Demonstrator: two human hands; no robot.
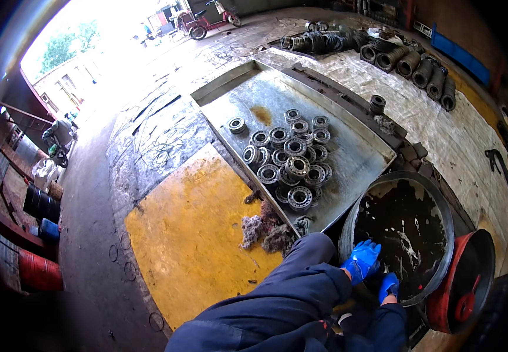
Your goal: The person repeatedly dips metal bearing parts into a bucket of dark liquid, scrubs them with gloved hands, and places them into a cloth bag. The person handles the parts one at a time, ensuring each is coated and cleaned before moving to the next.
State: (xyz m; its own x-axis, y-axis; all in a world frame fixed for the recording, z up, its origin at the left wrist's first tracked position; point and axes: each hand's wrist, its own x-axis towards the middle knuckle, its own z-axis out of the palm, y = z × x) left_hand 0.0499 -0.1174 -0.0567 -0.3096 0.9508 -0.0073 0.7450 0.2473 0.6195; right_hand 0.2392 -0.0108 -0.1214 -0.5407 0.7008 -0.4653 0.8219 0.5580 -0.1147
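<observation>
Blue-gloved, a person's left hand (362, 261) and right hand (389, 286) are at the near-left side of a round grey metal tub (448, 234) holding dark liquid (383, 214) with pale streaks on its surface. The tub opens forward and to the right of both hands; being round, it has no long axis. The left hand is the farther forward of the two, its fingers pointing over the dark opening; the right hand sits lower and closer to the body. The left hand's fingers look slack rather than clenched, but whether either hand grips anything cannot be told, since the right is partly turned away.

Forward and to the left lies a shallow metal tray (348, 176), its long axis running from the upper left down toward the tub, so its near end is just beside the tub's rim. A heap of ring-shaped bearings (296, 167) sits in the tray's middle and near part, well apart from the hands; the left hand is the nearer one to it. A red round container (444, 287) stands beside the tub, to the right.
</observation>
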